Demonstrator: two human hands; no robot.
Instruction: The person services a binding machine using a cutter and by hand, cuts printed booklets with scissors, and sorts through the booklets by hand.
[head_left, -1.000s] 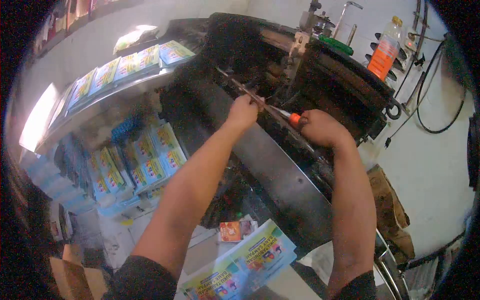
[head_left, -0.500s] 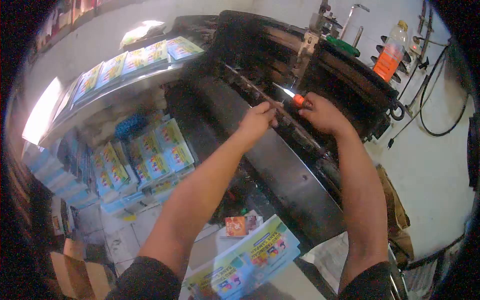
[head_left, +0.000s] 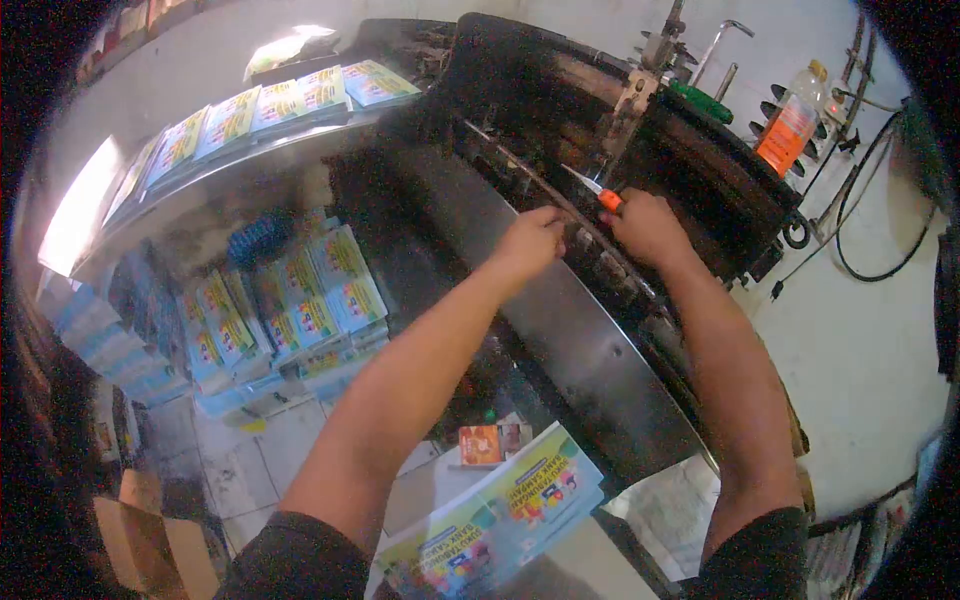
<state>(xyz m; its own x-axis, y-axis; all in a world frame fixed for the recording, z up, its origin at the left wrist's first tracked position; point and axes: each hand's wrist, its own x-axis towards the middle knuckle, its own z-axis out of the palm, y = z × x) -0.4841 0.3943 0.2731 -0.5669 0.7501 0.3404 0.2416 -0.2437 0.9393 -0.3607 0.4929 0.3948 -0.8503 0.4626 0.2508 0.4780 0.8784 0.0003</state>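
My right hand (head_left: 645,228) is closed round the orange handle of a small pointed knife (head_left: 607,198), its pale blade aimed up and to the left over the dark machine (head_left: 560,85). My left hand (head_left: 533,240) rests by the machine's long metal bar (head_left: 520,170), at the top edge of a grey metal panel (head_left: 565,315). Its fingers are curled together, and whatever they may hold is hidden. A small gap separates the two hands.
Printed sheets (head_left: 225,125) lie along a shelf at upper left; stacks of them (head_left: 310,295) stand below. More printed covers (head_left: 535,500) and an orange-and-white pack (head_left: 480,445) lie in front of me. An orange-labelled bottle (head_left: 790,125) and a hanging cable (head_left: 880,270) are at right.
The view has shifted slightly. Both hands stay by the bar; the left has moved a little closer to the right. The knife is still in my right hand, its blade at a slightly different angle.
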